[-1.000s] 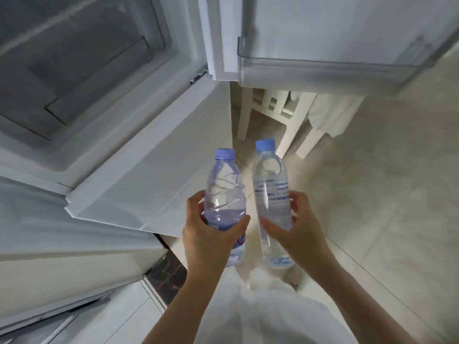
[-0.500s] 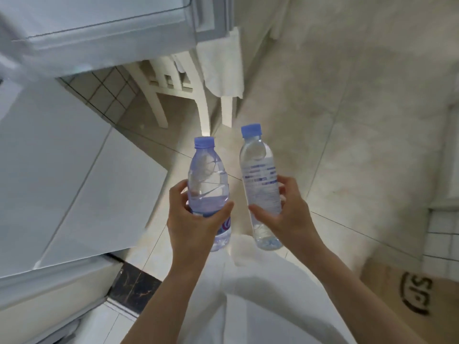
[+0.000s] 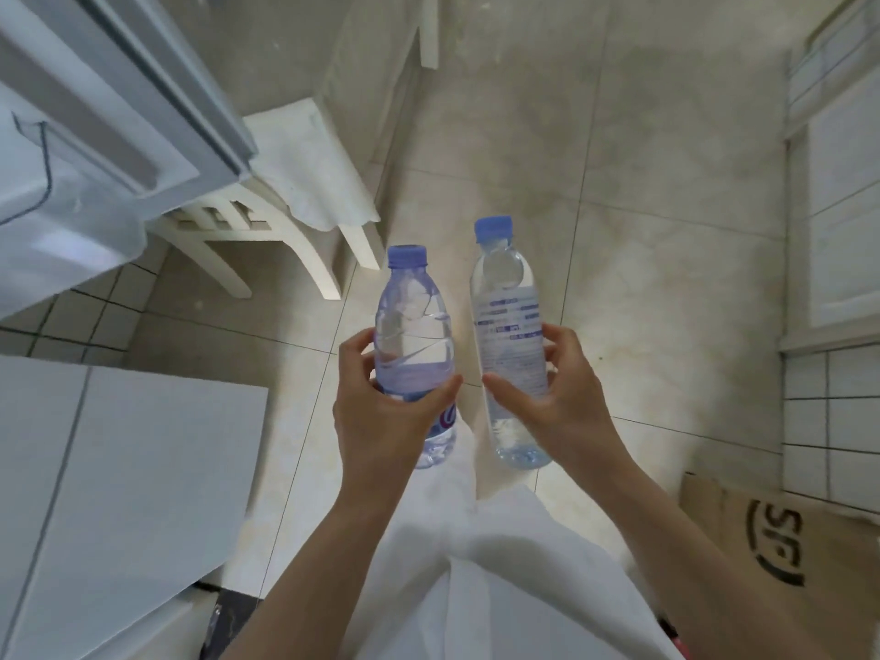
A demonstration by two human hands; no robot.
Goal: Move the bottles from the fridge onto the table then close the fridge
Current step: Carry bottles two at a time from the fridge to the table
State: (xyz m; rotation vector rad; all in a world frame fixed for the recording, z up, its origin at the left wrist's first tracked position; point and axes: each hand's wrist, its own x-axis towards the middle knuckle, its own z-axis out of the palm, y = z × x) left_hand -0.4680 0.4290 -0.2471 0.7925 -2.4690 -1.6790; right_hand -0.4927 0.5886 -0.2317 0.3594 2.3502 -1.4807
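Both forearms are bare up to the left hand (image 3: pixel 381 421) and right hand (image 3: pixel 562 397), no sleeves or jewellery showing. Below the hands, a plain white garment (image 3: pixel 500 588) with soft folds.

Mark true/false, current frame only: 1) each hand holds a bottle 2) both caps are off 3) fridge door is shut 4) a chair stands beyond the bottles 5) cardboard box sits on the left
1) True. The left hand grips the left bottle and the right hand grips the right bottle.
2) False. Both blue caps are on.
3) False. The fridge door stands open at upper left.
4) True. A white chair stands on the floor beyond them.
5) False. The cardboard box is at lower right.
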